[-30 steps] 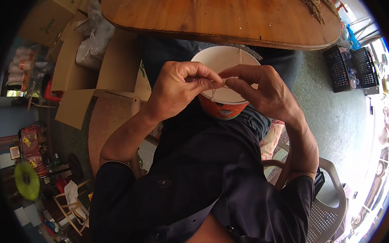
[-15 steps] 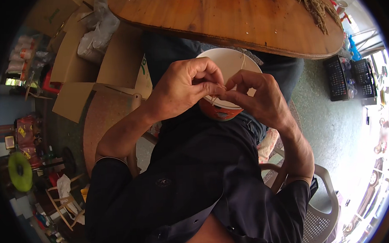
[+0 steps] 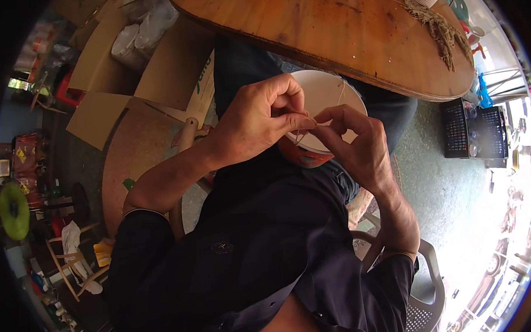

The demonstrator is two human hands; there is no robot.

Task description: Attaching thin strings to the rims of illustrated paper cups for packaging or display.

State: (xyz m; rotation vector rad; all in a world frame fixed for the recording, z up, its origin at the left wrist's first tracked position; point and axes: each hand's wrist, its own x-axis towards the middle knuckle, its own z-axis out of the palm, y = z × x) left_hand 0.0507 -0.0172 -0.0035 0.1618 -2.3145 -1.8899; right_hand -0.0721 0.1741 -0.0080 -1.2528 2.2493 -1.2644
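Note:
Over a round bucket (image 3: 303,157), red outside and white inside, my two hands meet with fingertips almost touching. The bucket sits at my lap, below the table edge. My left hand (image 3: 253,121) pinches a thin tan string between thumb and forefinger. From the other side, my right hand (image 3: 363,144) pinches the same string with thumb and forefinger. Thin strands of the string (image 3: 342,94) trail over the bucket's far inner wall, and another bit hangs at its near rim. The bucket's bottom is hidden by my hands.
A wooden table (image 3: 307,33) lies ahead, with a tangled bundle of tan fibres (image 3: 442,36) at its right. An open cardboard box (image 3: 171,72) holding plastic bags (image 3: 155,26) stands at left. Black crates (image 3: 466,130) are on the floor at right. A plastic chair (image 3: 432,283) is beside me.
The view has shifted a little, bringing a ribbed round thing into sight at the table's far right. Both hands keep their pinch on the string; the fingers have moved only slightly.

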